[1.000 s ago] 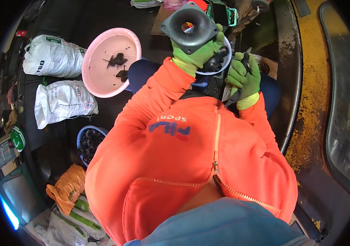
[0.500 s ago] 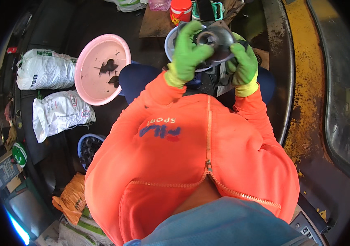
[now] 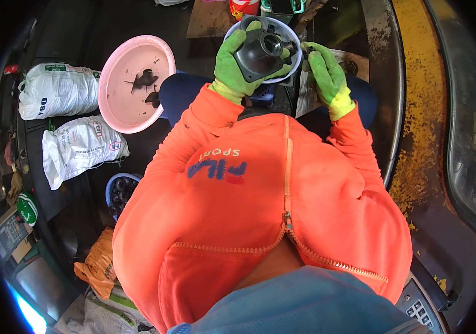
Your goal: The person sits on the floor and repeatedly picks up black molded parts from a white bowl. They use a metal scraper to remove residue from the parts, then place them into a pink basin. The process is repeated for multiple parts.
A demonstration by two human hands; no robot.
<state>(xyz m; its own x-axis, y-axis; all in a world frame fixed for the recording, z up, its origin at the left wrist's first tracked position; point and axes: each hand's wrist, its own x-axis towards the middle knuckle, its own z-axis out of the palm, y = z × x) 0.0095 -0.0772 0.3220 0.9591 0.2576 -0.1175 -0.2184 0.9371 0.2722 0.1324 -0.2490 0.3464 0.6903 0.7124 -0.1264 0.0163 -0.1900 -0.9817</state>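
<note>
Above the white bowl (image 3: 291,42), the left hand (image 3: 232,64) grips a dark funnel-shaped part (image 3: 260,53).

An orange zip-up hoodie (image 3: 260,206) with chest lettering fills the frame's centre; green gloves with yellow cuffs cover the left hand (image 3: 231,67) and right hand (image 3: 327,75).

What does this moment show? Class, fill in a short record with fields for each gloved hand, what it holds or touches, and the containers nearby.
left hand: left hand in green glove, gripping the dark cone-shaped part
right hand: right hand in green glove, fingertips at a small dark piece, too small to tell
behind the part: pale round bowl
to the left: pink round plastic basin with a few dark pieces
further left: two white sacks
</note>
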